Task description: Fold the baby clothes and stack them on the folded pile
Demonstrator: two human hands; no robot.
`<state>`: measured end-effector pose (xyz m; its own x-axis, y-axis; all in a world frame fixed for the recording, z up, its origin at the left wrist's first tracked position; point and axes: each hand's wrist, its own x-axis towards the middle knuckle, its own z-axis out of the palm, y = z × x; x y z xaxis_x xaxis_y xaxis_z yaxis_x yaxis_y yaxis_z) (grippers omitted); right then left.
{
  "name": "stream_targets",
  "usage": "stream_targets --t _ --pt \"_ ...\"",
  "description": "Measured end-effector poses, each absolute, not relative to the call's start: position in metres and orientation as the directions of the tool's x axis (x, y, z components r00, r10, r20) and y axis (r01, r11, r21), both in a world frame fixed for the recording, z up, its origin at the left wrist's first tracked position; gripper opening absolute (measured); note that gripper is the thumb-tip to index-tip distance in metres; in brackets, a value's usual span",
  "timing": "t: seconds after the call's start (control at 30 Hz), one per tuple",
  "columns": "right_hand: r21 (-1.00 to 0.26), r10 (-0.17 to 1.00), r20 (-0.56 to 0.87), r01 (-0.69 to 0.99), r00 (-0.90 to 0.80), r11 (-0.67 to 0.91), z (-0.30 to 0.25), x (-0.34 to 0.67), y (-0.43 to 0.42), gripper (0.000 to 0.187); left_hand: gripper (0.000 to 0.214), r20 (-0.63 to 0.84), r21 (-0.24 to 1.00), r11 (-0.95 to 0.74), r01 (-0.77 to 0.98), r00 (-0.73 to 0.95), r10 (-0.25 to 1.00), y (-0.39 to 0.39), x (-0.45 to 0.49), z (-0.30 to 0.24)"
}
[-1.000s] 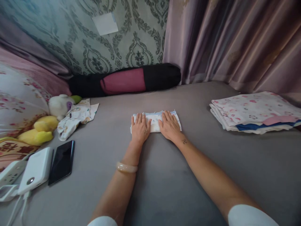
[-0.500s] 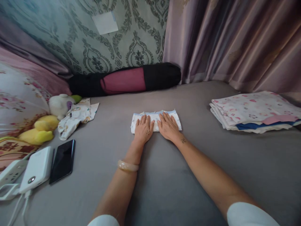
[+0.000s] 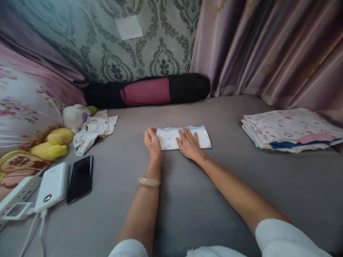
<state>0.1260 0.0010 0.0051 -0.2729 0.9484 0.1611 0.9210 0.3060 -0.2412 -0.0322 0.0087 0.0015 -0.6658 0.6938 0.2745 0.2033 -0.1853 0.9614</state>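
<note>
A folded white cloth [image 3: 168,138] with small pale prints and a light-blue upper edge lies flat on the grey bed sheet. On its middle and right part rests my right hand [image 3: 189,142], palm down, fingers stretched out. Standing on its side at the cloth's left end, my left hand [image 3: 152,142] has its fingers curled in. Whether those fingers pinch the cloth's edge is hidden from view. A pale bangle [image 3: 149,182] circles my left wrist.
To the right lies a stack of folded printed cloths [image 3: 289,126]. A black and pink long bag [image 3: 147,91] lies along the wall. On the left are a phone [image 3: 80,179], a white power bank [image 3: 52,187], a power strip [image 3: 20,194], a small printed garment [image 3: 93,130] and plush toys [image 3: 57,142].
My left hand has gone from lying flat on the cloth to its left end, turning on its side and curling its fingers. My right hand stays flat on the cloth. The view has shifted slightly.
</note>
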Motion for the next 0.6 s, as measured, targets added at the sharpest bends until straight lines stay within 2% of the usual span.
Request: stream_targets --t 0.13,0.27,0.4,0.6 --pt "-0.225 0.948 0.133 0.923 -0.289 0.313 0.005 0.127 0.002 0.055 0.047 0.091 0.966 -0.235 -0.106 -0.714 0.695 0.013 -0.039 0.002" --pt "-0.222 0.95 0.121 0.925 -0.287 0.307 0.015 0.119 0.003 0.055 0.05 -0.138 0.908 -0.185 -0.375 -0.686 0.715 0.017 -0.044 0.003" --pt "-0.218 0.927 0.173 0.904 -0.334 0.367 0.015 0.102 0.002 0.054 0.053 -0.244 0.857 -0.158 -0.491 -0.655 0.715 0.018 -0.053 0.002" --pt "-0.208 0.922 0.223 0.909 -0.316 0.361 0.0 0.093 0.001 0.052 0.048 -0.352 0.761 -0.158 -0.629 -0.605 0.714 0.015 -0.061 0.006"
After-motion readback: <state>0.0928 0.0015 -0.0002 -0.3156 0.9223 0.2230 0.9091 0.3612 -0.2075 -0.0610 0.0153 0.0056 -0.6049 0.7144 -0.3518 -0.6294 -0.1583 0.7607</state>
